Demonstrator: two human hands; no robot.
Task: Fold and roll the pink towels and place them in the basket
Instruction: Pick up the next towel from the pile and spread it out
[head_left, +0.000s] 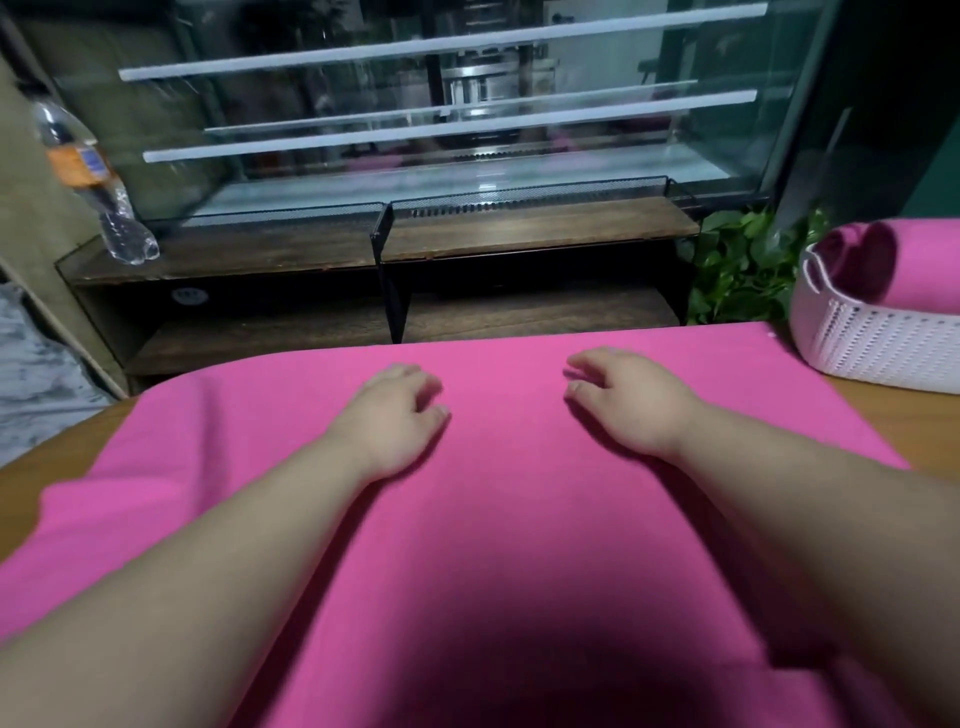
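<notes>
Pink towel (493, 519): spread flat on the wooden table (31, 467), directly under both hands and forearms. Far edge sits just beyond the fingertips, near edge is out of frame.
Left hand (395, 415): palm down, resting on the towel, fingers loosely curled, gripping nothing we can see.
Right hand (623, 400): same pose, palm down on the cloth, fingers loosely bent, nothing pinched.
Towel axis: what we see runs left to right, spilling past the outer side of each hand. We cannot confirm the long axis with the near edge hidden.
Basket (872, 343): white, perforated, to the outer side of the right hand and slightly beyond it, well apart from the left hand. Right hand is the nearer one.
Rolled towel (883, 265): pink, already lying in the basket.
Step, our call: flattening before the first fold, nothing folded on this towel yet.
Next move, our call: take the far edge just ahead of the fingertips and fold towards the body.
Around: plastic bottle (88, 176) far beyond the left hand, green plant (743, 270) beyond the right hand, beside the basket.
</notes>
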